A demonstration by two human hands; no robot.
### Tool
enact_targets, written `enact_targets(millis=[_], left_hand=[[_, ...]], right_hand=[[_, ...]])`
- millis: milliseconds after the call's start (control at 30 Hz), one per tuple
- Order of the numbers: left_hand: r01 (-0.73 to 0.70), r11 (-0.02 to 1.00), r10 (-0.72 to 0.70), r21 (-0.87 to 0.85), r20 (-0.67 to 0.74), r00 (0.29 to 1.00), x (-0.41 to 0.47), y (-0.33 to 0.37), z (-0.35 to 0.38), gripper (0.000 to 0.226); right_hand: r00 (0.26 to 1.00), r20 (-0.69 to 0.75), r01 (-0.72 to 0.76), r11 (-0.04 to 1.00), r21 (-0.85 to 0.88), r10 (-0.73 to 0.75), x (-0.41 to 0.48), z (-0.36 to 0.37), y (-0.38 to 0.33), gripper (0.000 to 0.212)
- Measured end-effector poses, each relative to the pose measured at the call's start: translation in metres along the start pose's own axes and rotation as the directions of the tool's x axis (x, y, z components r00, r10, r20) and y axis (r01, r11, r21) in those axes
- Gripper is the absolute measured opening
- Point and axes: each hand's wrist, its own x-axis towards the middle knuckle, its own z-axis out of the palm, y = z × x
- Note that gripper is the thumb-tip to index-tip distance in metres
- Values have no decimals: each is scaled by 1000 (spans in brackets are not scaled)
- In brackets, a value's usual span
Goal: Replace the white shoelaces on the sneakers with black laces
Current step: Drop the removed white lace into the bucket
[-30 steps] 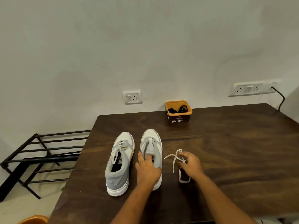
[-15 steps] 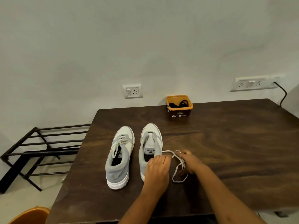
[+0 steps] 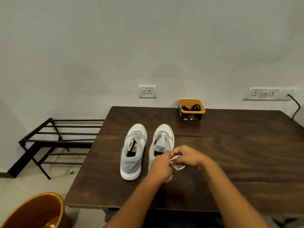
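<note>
- White shoelace is out of the unlaced sneaker, bunched between both hands just beside that shoe's heel, over the table.
- Risk: loops hang loose below the fingers. A slack pinch lets the bundle spring open or snag the shoe.
- Risk: black laces sit in the orange tub at the far edge. Reaching there with the bundle in hand could drag it over the laced sneaker.
- Right hand: fingers curled, pinching the lace.
- Left hand: looks curled on it too; fingertips hidden, exact grip unclear.
</note>
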Motion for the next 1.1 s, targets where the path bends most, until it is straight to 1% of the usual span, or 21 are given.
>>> enact_targets(millis=[33, 67, 133, 200, 300, 367, 467, 533, 600, 667, 733, 800, 867, 900, 1000, 1100], left_hand=[[30, 991, -28, -127, 17, 999, -7, -9, -15, 32], [36, 965, -23, -260, 51, 998, -14, -16, -29, 28], [41, 860, -6, -509, 71, 997, -36, -42, -63, 16], [54, 783, -53, -620, 20, 998, -61, -73, -96, 13], [78, 734, -171, -675, -73, 983, -103, -131, -136, 7], [119, 720, -263, -684, -111, 958, -135, -172, -153, 10], [150, 712, -391, -686, -210, 896, -179, -228, -161, 21], [183, 656, -491, -732, -231, 840, -202, -269, -160, 20], [207, 533, -599, -820, -193, 777, -220, -302, -156, 15], [189, 404, -691, -895, -163, 705, -235, -333, -152, 17], [159, 315, -772, -936, -155, 616, -244, -368, -149, 18], [124, 229, -837, -965, -130, 532, -247, -402, -142, 14], [87, 149, -881, -985, -93, 463, -246, -430, -132, 14], [67, 118, -894, -991, -76, 442, -244, -441, -126, 15], [2, 40, -909, -999, -35, 415, -237, -469, -110, 20], [-24, 0, -927, -1000, -8, 375, -229, -486, -96, 32]], right_hand=[[999, 28, 23, 999, 46, -24, -1, 4, -17, 15], [998, 41, 47, 996, 79, -51, -1, 7, -32, 13], [993, 47, 108, 991, 81, -112, 6, 26, -67, 13], [983, 53, 168, 981, 97, -174, 19, 56, -99, 15], [970, 82, 216, 965, 149, -229, 46, 120, -140, 17], [964, 116, 217, 959, 182, -240, 69, 173, -162, 17], [958, 188, 182, 964, 191, -218, 99, 249, -182, 7], [953, 250, 117, 968, 223, -173, 122, 300, -191, 7], [952, 285, 42, 969, 243, -113, 143, 342, -194, 9], [954, 294, -11, 970, 243, -63, 160, 379, -194, 8], [959, 283, -49, 973, 224, -17, 181, 416, -191, 8], [964, 264, -78, 978, 194, 24, 199, 448, -184, 8], [967, 244, -115, 979, 170, 71, 215, 472, -174, 10], [967, 236, -132, 978, 162, 91, 221, 481, -169, 9], [963, 227, -178, 975, 135, 144, 238, 503, -151, 6], [942, 285, -207, 974, 87, 175, 248, 517, -135, 11]])
